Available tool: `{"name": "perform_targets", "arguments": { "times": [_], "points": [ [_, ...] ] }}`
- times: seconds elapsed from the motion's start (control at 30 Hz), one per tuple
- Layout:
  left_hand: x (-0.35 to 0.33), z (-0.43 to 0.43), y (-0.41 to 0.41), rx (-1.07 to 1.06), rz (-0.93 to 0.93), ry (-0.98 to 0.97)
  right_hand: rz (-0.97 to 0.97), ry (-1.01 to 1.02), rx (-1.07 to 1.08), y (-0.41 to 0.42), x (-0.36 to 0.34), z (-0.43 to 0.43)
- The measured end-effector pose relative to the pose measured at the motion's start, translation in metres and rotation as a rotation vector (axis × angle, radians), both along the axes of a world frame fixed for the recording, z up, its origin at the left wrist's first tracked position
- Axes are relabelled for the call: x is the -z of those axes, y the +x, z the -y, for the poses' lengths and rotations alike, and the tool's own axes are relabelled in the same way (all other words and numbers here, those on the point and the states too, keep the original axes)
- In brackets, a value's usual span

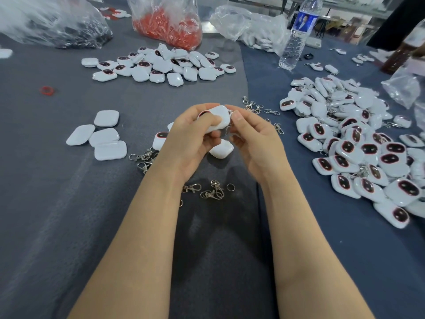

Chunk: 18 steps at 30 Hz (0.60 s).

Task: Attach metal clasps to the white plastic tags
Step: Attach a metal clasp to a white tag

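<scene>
A: Where is the tag being worked on?

B: Mid-table, lifted off the grey cloth [69, 203]. The left hand [190, 137] grips the white tag [218, 118], fingers curled beneath it and thumb pressed across its top.

A: And the other hand?

B: The right hand [253, 139] meets the tag's right edge, with thumb and forefinger pinched together there. A sliver of metal hangs between the hands. It looks like a metal clasp [229, 128] is what it pinches, though the fingers hide most of it.

A: What lies underneath?

B: A second tag [222, 149] rests on the cloth directly below the hands. A third tag [159, 139] is half hidden by the left hand. Loose clasps [212, 191] sit nearer, between the forearms, with a split ring [230, 187] just beside them. A tangle of clasps [143, 160] lies left of the left wrist, and a scatter of clasps [255, 107] lies just beyond the right hand.

A: The piles?

B: Four face-down tags [101, 137] lie touching at the left. A far heap of tags [161, 65] sits centre. On the blue cloth [345, 249] at the right there is a large heap [356, 146], and several of its tags show clasps.

A: The far edge?

B: From left to right there is a bag of dark pieces [57, 26], a bag of red pieces [170, 26] and a bag of white pieces [250, 28]. A water bottle [296, 35] stands right of them. A red ring [47, 90] lies alone at the far left.
</scene>
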<state>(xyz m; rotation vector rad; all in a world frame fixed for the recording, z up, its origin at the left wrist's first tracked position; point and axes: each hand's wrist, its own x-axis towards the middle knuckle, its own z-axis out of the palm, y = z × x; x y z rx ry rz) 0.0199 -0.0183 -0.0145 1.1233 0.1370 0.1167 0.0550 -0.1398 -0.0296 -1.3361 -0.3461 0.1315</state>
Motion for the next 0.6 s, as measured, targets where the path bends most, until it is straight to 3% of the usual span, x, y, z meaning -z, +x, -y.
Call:
{"name": "perform_targets", "arguments": {
  "times": [0.2, 0.37, 0.43, 0.6],
  "points": [
    [0.004, 0.001, 0.001, -0.055, -0.015, 0.171, 0.120, -0.271, 0.172, 0.002, 0.004, 0.000],
    [0.005, 0.003, 0.003, -0.242, -0.053, 0.209, 0.054, -0.586, 0.446, 0.006, 0.006, 0.005],
    [0.004, 0.002, 0.004, -0.298, -0.059, 0.126, 0.026, -0.743, 0.395, 0.004, 0.001, 0.008],
    [0.001, 0.004, 0.004, -0.329, -0.073, 0.044, 0.024, -1.188, -0.028, -0.012, -0.017, 0.009]
  ]
}}
